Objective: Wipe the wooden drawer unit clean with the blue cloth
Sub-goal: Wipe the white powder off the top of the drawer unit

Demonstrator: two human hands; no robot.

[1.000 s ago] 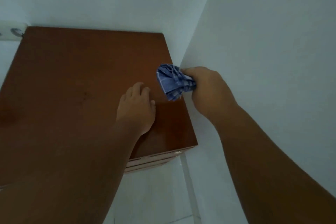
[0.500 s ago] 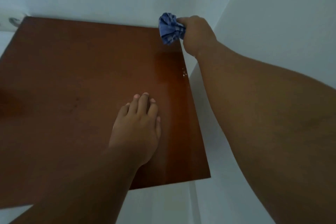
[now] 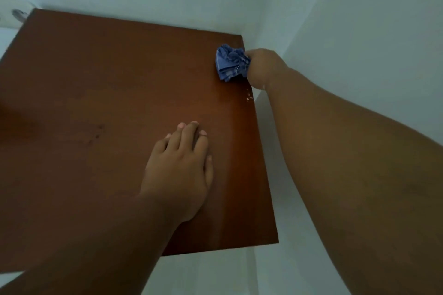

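cloth look: I see a blue cloth (image 3: 230, 62) bunched into a crumpled wad. There are pale check lines on its lower folds and a thin pale thread hanging near the fist.
cloth place: it's at the far right corner of the drawer unit (image 3: 107, 103) top. As far as I can tell it touches the wood.
right hand: my read is that the right hand (image 3: 262, 67) is a fist curled round the cloth. The wad sticks out on the fist's left side. The fist sits over the unit's right edge.
left hand: the left hand (image 3: 179, 170) lies palm-down on the unit top, fingers straight and close together, holding nothing. It's toward the front right of the top, well apart from the cloth.
unit look: I only get the top panel, which is reddish-brown wood. A lighter sheen runs along its right side.
specks: small white flecks (image 3: 248, 97) sit on the unit's right edge, just on the near side of the cloth.
marks: dark smudges (image 3: 97, 132) show mid-top, left of the left hand.
socket: a white wall socket (image 3: 14, 15) is just beyond the unit's far left corner, but it's blurred.
walls: a pale wall (image 3: 359, 31) runs right of the unit and another behind its back edge.
floor: a pale floor (image 3: 215, 275) shows past the unit's front edge.
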